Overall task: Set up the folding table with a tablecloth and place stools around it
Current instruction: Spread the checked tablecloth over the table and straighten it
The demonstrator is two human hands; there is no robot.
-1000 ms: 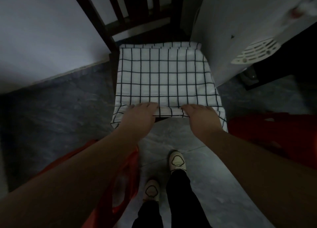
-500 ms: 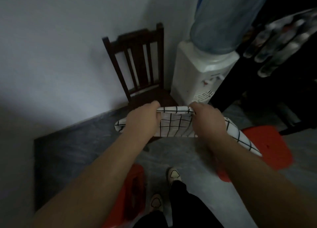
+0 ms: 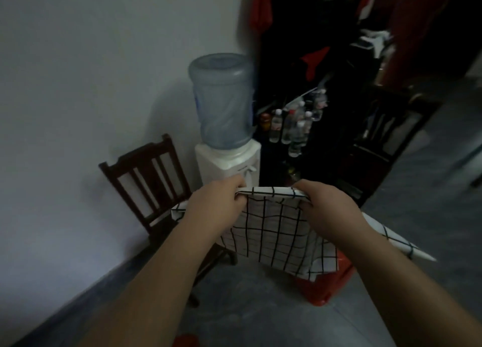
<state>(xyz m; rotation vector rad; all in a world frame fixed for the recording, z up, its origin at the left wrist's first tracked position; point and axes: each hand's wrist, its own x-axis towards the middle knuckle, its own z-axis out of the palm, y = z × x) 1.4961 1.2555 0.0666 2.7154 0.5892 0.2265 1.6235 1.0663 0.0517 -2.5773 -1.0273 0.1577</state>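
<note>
Hanging checked tablecloth (image 3: 273, 232): top edge gripped by curled fingers (image 3: 238, 199) of left hand (image 3: 216, 206) at 9 o'clock end, right hand (image 3: 326, 211) at 3 o'clock end. Wooden chair (image 3: 146, 185) at 9 o'clock; red stool (image 3: 326, 286) partly covered at 5 o'clock.

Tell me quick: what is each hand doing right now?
Left hand: grips the top edge of the checked tablecloth.
Right hand: grips the same edge; the cloth hangs below.

A dark wooden chair (image 3: 154, 187) stands against the pale wall (image 3: 78, 86) at 9 o'clock. Just beside it, near centre, a white dispenser (image 3: 227, 164) carries a blue jug (image 3: 221, 101) toward 12. Small bottles (image 3: 294, 125) cluster at 2 o'clock, with another chair (image 3: 386, 130) at 3. The grey floor (image 3: 260, 307) fills 6.
</note>
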